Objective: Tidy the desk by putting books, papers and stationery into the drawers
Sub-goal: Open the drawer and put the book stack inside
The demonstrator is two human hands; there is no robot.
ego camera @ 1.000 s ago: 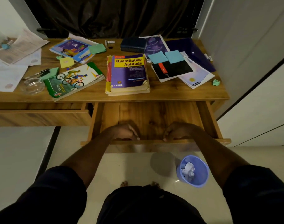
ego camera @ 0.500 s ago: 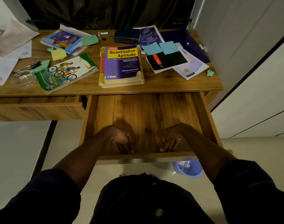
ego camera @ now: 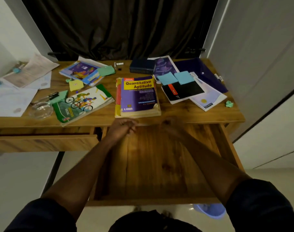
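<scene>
The right drawer (ego camera: 156,164) is pulled far out, its wooden bottom bare. My left hand (ego camera: 124,128) hangs over its back end, just below the front edge of the thick purple "Quantitative Aptitude" book (ego camera: 138,96), fingers loosely curled and holding nothing. My right hand (ego camera: 169,126) is beside it near the same desk edge, too blurred to read its fingers. A cycling-cover book (ego camera: 82,102), a black notebook (ego camera: 184,91) with blue sticky notes, a purple folder (ego camera: 201,72) and loose papers (ego camera: 12,101) lie on the desk.
The left drawer (ego camera: 42,143) stands slightly out. A glass bowl (ego camera: 40,109), pens (ego camera: 52,96), a green sticky pad (ego camera: 106,71), a dark blue box (ego camera: 143,66) and a crumpled green scrap (ego camera: 229,104) sit on the desk. A blue bin (ego camera: 210,210) is on the floor below the drawer.
Both hands let go of the drawer's front edge and moved forward over the drawer to the desk edge by the purple book. The drawer came further out.
</scene>
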